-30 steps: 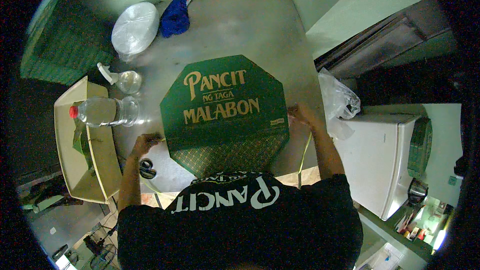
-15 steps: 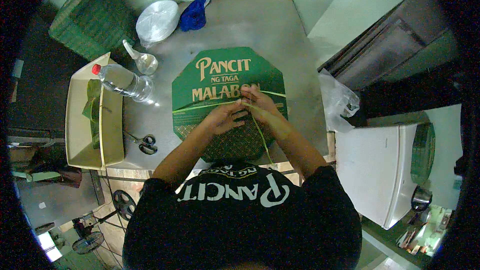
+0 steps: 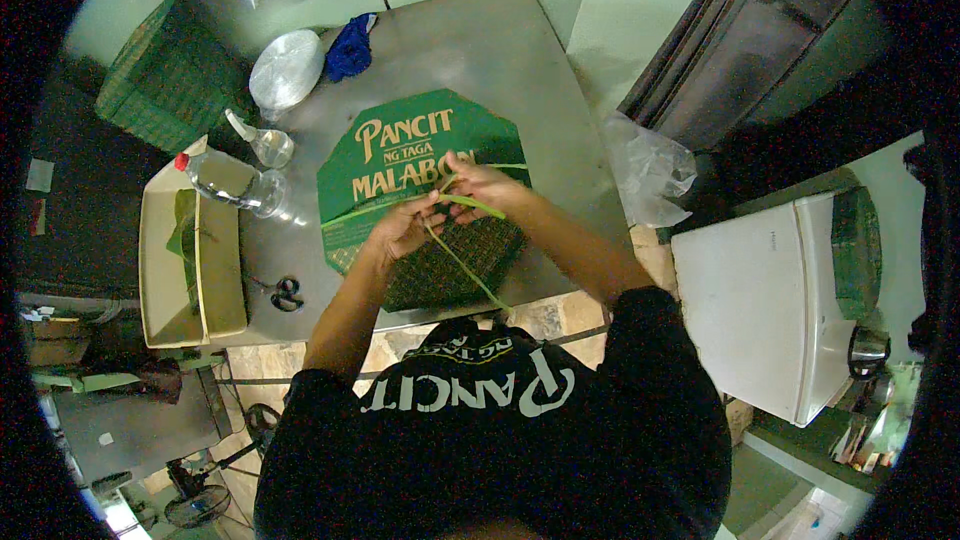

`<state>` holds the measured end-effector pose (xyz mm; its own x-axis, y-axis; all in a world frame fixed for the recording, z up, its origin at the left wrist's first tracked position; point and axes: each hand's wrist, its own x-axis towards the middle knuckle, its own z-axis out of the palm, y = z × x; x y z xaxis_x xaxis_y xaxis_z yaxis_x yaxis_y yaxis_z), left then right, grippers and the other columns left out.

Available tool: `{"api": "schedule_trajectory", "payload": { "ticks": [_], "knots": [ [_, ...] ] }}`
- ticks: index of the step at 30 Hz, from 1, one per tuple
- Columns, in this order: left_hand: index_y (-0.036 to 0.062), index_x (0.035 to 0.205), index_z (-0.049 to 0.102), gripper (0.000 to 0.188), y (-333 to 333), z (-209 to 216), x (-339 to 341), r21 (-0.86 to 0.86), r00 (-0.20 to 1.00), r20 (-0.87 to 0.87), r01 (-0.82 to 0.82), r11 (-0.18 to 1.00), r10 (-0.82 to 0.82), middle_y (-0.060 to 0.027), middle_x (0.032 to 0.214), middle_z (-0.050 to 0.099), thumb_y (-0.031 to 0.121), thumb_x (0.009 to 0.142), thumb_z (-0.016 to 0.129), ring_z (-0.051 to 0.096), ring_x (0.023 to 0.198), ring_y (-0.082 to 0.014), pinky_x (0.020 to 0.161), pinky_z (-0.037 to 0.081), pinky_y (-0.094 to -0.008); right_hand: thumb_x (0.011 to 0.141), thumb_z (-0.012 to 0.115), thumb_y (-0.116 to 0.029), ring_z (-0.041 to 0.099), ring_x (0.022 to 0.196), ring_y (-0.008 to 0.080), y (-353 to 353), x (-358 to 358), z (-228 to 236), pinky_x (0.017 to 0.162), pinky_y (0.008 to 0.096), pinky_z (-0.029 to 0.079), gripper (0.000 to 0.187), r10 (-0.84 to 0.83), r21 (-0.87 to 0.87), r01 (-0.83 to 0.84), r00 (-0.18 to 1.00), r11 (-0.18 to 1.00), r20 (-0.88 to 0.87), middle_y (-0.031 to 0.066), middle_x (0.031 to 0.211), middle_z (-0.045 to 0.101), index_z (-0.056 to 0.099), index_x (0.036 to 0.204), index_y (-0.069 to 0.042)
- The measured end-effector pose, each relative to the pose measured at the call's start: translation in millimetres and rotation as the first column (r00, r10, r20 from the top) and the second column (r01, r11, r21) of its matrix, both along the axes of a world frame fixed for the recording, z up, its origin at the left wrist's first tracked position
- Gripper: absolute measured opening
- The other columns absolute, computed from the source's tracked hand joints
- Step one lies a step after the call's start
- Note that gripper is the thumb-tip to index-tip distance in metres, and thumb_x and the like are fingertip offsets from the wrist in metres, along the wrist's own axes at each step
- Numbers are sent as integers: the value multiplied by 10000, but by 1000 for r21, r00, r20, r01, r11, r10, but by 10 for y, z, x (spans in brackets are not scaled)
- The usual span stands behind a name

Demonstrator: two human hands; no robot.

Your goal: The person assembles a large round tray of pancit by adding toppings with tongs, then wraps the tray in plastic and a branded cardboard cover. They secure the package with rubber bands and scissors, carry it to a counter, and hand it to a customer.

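A green octagonal cardboard box (image 3: 490,135) with a woven pattern on its near side lies on the metal table in front of me. A thin light-green strip (image 3: 470,270) runs across the box lid, and one loose length hangs over the near edge toward my shirt. My left hand (image 3: 405,227) pinches the strip above the middle of the box. Just to its right, my right hand (image 3: 487,190) grips the strip too, with a short flat end sticking out beneath its fingers. The crossing between my fingertips is partly hidden.
Left of the box lie black-handled scissors (image 3: 287,293), a cream bin (image 3: 222,318) holding a green leaf, a red-capped water bottle (image 3: 225,178) and a spouted bottle (image 3: 268,145). Behind stand a white roll (image 3: 287,70), a blue cloth (image 3: 350,48) and stacked green boxes (image 3: 175,80). A plastic bag (image 3: 655,170) sits right.
My head view has shifted, so the box appears further left and tilted. My hands have drawn slightly apart, and a short strip end now shows under my right hand.
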<state>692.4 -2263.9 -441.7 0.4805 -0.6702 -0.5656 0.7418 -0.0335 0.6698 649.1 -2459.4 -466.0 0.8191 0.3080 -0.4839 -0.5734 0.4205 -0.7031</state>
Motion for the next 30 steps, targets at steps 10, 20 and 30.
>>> {"api": "schedule_trajectory", "payload": {
  "ticks": [10,20,30],
  "knots": [
    [104,971,641,271,414,545,715,477,789,330,335,813,-518,79,584,359,354,870,641,287,431,-28,363,212,-205,860,616,-161,491,503,105,-744,170,635,461,290,389,165,480,-818,103,765,566,429,34,603,555,690,944,-40],
    [53,1027,657,280,2163,-129,1385,668,656,598,-92,738,-460,-26,667,594,198,793,709,498,535,-80,425,378,-256,805,596,-159,599,714,278,-1232,230,233,668,404,462,143,477,-880,408,740,243,474,152,774,631,662,820,-33],
    [-20,916,679,230,2076,-900,1331,377,504,853,-421,825,-133,-101,768,679,189,821,668,616,673,-163,623,471,-305,903,558,-279,561,610,258,-887,-76,597,589,354,448,282,134,-889,451,889,-80,438,106,669,600,641,769,-45]
  ]
}}
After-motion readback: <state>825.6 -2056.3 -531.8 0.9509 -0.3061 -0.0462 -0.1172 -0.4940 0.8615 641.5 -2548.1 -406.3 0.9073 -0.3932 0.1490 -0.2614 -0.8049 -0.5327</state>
